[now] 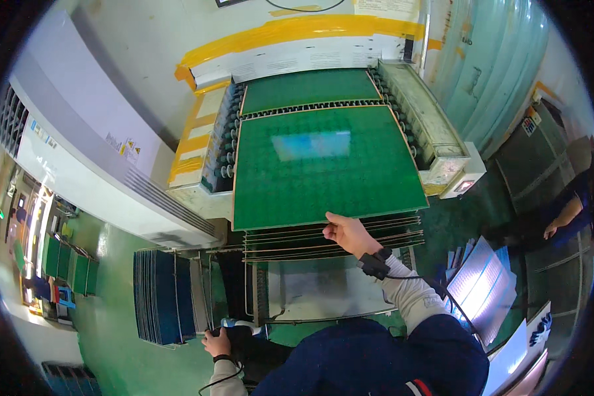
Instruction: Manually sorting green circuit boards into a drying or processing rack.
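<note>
Right hand [350, 234] pinches near edge of top green panel [323, 165]; thin, wide, likely flexes, sharp-edged. Left hand [218, 343] closed round dark handle [239, 333] below.

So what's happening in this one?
A person stands at the outfeed of a roller conveyor where green panels come off. The right hand grips the near edge of the top green panel, which lies on a stack of panels on a rack. Another green panel sits behind it on the rollers. The left hand is low at the person's side, closed around a dark handle-like object; what it is cannot be told. Blue panels stand on edge to the left. Another person's hand shows at right.
</note>
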A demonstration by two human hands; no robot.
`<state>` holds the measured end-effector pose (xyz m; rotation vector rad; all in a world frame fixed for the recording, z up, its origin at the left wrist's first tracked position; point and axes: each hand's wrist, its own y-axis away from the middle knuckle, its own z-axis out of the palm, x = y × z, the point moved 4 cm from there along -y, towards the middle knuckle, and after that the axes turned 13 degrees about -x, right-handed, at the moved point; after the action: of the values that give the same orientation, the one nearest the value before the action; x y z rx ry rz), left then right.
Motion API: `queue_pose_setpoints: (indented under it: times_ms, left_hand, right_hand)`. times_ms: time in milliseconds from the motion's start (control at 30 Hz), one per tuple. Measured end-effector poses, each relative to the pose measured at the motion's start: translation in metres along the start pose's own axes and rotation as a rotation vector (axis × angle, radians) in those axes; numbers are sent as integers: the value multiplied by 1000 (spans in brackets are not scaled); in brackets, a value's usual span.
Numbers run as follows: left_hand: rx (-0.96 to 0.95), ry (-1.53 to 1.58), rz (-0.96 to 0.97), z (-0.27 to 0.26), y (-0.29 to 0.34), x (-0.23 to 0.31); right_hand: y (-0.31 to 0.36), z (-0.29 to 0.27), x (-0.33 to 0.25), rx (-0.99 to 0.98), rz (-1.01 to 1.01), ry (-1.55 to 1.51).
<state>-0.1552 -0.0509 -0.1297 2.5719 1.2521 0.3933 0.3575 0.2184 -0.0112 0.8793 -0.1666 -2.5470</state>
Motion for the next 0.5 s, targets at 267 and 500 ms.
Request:
queue_pose_setpoints:
  times_ms: [267, 500]
  left_hand:
    - [-9, -9, -14, -1, 1, 1]
    - [26, 27, -13, -1, 6, 2]
  right_hand:
    - [-12, -5, -5, -58, -3, -22]
    - [-18, -7, -10, -56, 11, -29]
